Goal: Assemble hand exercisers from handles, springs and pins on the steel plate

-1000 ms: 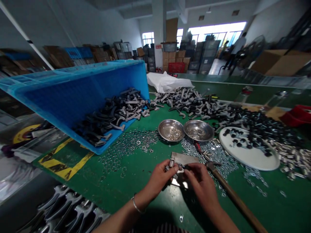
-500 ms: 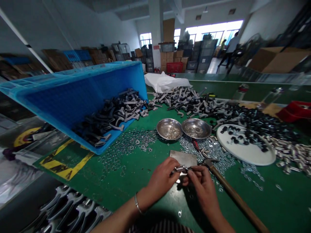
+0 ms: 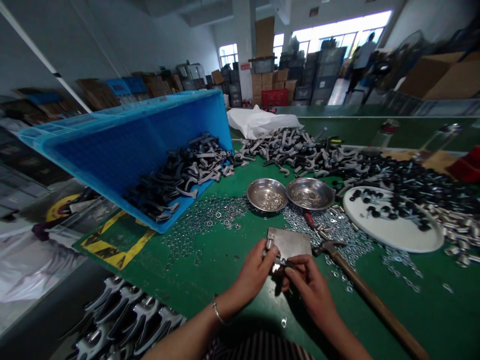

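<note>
My left hand [image 3: 253, 274] and my right hand [image 3: 308, 285] meet over the near edge of a small steel plate [image 3: 291, 241] on the green table [image 3: 225, 260]. Both pinch a small metal assembly [image 3: 276, 259]; its threaded end [image 3: 268, 244] sticks up by my left thumb. A hammer [image 3: 369, 297] lies just right of my right hand, its head beside the plate. Two steel bowls [image 3: 267, 192] [image 3: 310, 192] with small hardware stand behind the plate, amid loose washers [image 3: 210, 217].
A tipped blue crate [image 3: 123, 145] spills dark handle parts [image 3: 183, 172] at left. More grey parts [image 3: 300, 150] and black knobs on a white disc [image 3: 393, 231] lie right. Finished handles [image 3: 123, 320] lie at lower left. A person [image 3: 362, 52] stands far back.
The small assembly has turned from lying sideways between my fingers to standing with its threaded end up at the plate's near edge. My view has shifted slightly left.
</note>
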Demonstrator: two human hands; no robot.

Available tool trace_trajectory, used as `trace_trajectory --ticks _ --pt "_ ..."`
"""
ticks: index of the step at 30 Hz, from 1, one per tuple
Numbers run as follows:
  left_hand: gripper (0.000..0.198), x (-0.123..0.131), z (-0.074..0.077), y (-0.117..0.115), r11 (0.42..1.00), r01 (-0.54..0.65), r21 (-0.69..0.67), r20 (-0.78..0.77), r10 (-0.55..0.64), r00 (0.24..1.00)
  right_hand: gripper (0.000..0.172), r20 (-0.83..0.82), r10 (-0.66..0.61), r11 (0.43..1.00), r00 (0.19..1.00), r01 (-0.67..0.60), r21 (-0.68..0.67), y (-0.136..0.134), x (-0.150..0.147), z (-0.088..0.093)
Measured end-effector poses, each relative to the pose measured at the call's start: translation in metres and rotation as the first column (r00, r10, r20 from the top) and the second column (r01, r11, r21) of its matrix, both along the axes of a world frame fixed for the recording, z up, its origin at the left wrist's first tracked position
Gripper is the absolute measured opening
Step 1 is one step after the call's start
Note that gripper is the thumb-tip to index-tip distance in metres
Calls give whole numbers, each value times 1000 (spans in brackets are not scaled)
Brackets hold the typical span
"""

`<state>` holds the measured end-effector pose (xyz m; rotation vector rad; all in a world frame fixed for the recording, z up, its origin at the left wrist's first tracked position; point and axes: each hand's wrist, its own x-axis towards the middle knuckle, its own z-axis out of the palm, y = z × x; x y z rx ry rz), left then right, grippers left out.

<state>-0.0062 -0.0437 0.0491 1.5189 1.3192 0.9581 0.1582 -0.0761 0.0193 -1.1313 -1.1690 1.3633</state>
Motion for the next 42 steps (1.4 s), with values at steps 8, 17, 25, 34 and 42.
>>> trace_trajectory --ticks 8,17,25,34,42 --pt "25 5 3 -6 997 36 -69 103 -29 994 23 347 -84 954 934 -26 300 1 13 2" --pt "17 2 -6 -4 993 71 99 -92 -62 994 50 -61 301 909 952 -306 -282 4 -7 21" --pt "19 -7 -9 2 970 186 158 -66 -177 982 59 -80 491 776 868 -477 -413 8 1 16" --pt "25 -13 -17 7 987 98 -127 176 -75 982 37 848 105 936 519 -340 92 14 8 6" --pt "23 -21 -3 3 982 172 77 39 -176 984 36 443 367 930 818 -333 -157 3 -9 9"
